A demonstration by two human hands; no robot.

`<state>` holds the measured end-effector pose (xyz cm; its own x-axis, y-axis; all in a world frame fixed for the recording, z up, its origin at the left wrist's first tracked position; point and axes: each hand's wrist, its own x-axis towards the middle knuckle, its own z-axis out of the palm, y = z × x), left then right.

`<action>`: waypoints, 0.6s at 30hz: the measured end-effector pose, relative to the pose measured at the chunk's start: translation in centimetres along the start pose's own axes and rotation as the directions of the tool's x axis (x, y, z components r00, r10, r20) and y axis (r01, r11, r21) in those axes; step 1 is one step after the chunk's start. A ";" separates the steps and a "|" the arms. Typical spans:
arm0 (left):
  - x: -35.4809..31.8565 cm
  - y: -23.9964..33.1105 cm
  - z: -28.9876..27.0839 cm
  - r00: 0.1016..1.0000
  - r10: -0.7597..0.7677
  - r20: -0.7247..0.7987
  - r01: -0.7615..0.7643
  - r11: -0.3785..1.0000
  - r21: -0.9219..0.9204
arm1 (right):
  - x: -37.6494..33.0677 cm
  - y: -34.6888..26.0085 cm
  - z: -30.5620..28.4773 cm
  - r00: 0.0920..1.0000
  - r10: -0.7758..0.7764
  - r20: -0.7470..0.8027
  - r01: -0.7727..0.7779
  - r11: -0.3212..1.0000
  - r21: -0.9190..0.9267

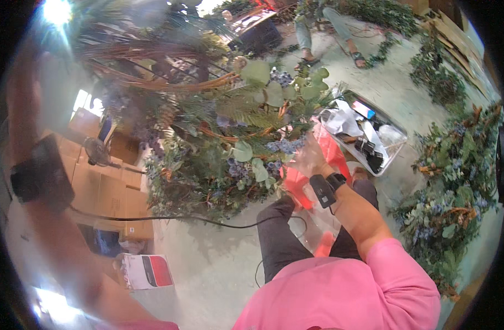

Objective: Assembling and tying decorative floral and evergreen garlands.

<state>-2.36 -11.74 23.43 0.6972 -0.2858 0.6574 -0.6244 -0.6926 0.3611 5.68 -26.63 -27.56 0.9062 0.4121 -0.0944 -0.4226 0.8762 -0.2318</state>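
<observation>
The clear plastic bag with red printing (318, 165) hangs in front of my knees at the edge of the big arrangement of green leaves and blue flowers (230, 137), and my right hand (309, 159) has its grip closed on the bag's upper part. My left hand is out of sight, only the raised forearm with a dark band (40, 176) showing, so I cannot tell its grip. Just beyond the bag a clear plastic tray (398, 137) of supplies sits on the floor (219, 258), cardboard boxes (106, 190) are stacked at my left, and greenery (450, 192) lies at my right.

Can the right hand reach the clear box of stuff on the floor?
Probably yes. The right hand is by the red bag, right next to the clear box, with nothing between them.
</observation>
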 end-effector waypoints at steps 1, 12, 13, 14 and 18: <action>0.5 -2.7 -0.7 0.985 0.106 -0.135 -0.077 0.976 0.204 | 0.1 0.5 0.6 1.000 -0.016 -0.012 0.015 0.999 -0.032; 0.9 -9.5 -6.6 0.956 0.295 0.003 -0.276 0.891 0.360 | 0.7 1.5 1.8 0.995 0.097 -0.019 -0.098 0.992 -0.085; 0.6 -9.1 -6.5 0.955 0.293 -0.032 -0.265 0.901 0.345 | 0.8 1.6 2.0 0.993 0.094 -0.067 -0.099 0.992 -0.076; 0.3 -9.1 -6.2 0.955 0.294 -0.030 -0.265 0.899 0.348 | 1.0 1.7 1.7 0.993 0.096 -0.064 -0.101 0.992 -0.074; -0.7 -8.8 -5.2 0.988 0.023 -0.152 0.008 0.979 0.204 | 1.3 2.6 0.0 0.986 0.138 0.095 -0.132 0.989 -0.069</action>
<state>0.83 -1.94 23.26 0.6206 -0.1976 0.7588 -0.5336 -0.8155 0.2240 5.74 -23.78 -28.31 0.8339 0.5510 -0.0327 -0.5363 0.7949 -0.2838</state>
